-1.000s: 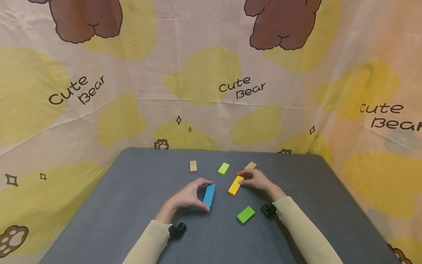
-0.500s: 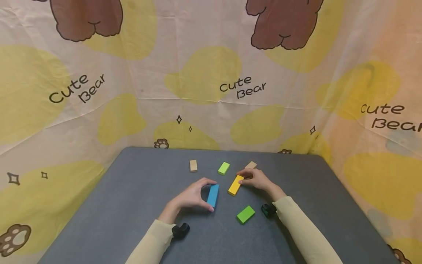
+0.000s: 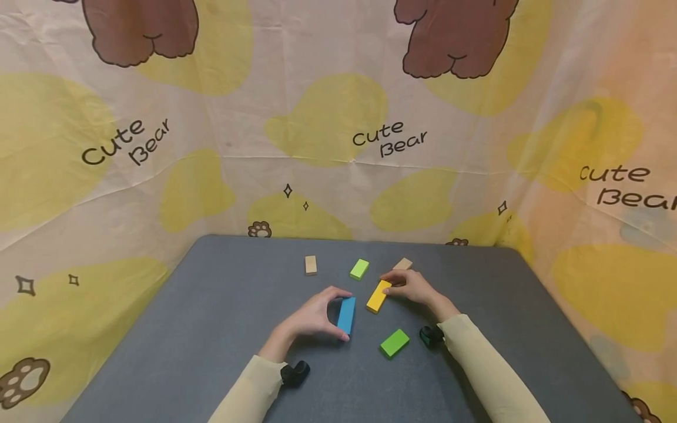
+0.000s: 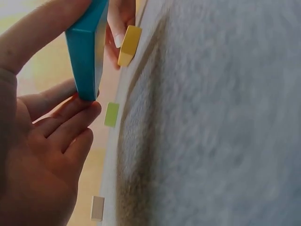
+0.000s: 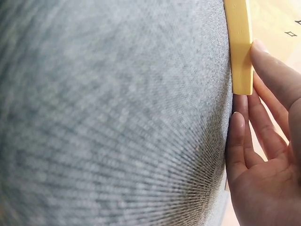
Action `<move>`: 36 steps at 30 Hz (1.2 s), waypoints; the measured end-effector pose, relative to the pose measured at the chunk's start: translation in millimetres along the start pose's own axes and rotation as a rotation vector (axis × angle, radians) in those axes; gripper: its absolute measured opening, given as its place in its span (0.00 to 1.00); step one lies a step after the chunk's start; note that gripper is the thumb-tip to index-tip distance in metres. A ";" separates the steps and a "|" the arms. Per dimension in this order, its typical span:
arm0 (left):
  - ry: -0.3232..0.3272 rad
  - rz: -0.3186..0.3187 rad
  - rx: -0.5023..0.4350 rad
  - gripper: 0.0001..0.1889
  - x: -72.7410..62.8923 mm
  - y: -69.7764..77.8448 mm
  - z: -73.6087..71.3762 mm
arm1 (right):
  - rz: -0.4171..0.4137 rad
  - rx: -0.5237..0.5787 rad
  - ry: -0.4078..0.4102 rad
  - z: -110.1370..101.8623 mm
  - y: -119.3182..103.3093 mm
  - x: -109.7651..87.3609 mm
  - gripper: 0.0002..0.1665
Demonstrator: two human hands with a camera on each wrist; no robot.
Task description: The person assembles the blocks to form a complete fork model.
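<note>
My left hand (image 3: 312, 317) grips a blue block (image 3: 346, 315) by its two ends, thumb at the near end and fingers at the far end. In the left wrist view the blue block (image 4: 85, 59) spans from thumb to fingertips, held above the table with a shadow beside it. Just to the right, my right hand (image 3: 411, 287) pinches the far end of a yellow block (image 3: 378, 297). From the right wrist, the thumb presses one face of the yellow block (image 5: 241, 52), fingers curving behind, the block low at the grey surface.
On the grey table (image 3: 211, 346), a green block (image 3: 394, 343) lies nearest the body. Farther back are a light green block (image 3: 359, 269), a plain wooden block (image 3: 310, 265) and another wooden block (image 3: 404, 264) partly behind the right hand. A printed cloth (image 3: 328, 129) hangs behind.
My left hand has shifted to the right with the blue block, narrowing its distance to the yellow one. The right hand and the yellow block stay in place.
</note>
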State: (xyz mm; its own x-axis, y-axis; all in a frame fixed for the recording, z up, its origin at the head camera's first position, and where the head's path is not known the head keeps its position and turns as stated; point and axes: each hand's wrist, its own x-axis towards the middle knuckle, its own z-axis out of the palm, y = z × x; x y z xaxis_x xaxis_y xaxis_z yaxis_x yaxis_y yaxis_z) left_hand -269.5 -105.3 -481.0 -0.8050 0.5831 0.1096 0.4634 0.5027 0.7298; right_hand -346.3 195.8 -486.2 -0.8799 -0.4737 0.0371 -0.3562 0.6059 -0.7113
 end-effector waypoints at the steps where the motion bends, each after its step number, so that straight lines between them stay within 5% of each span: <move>1: 0.000 -0.002 -0.004 0.44 -0.3 0.6 0.7 | 0.003 0.004 0.000 -0.1 -0.6 -0.3 0.24; 36: -0.029 -0.031 0.050 0.44 -0.9 6.2 22.1 | 0.021 -0.014 0.010 -1.0 1.9 1.4 0.24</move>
State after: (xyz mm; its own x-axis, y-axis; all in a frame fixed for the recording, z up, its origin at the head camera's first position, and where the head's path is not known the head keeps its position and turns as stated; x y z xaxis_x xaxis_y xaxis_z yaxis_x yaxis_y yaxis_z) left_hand -257.7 -88.6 -491.4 -0.8086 0.5845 0.0671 0.4567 0.5516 0.6980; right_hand -348.6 196.9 -486.8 -0.8902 -0.4546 0.0296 -0.3422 0.6244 -0.7022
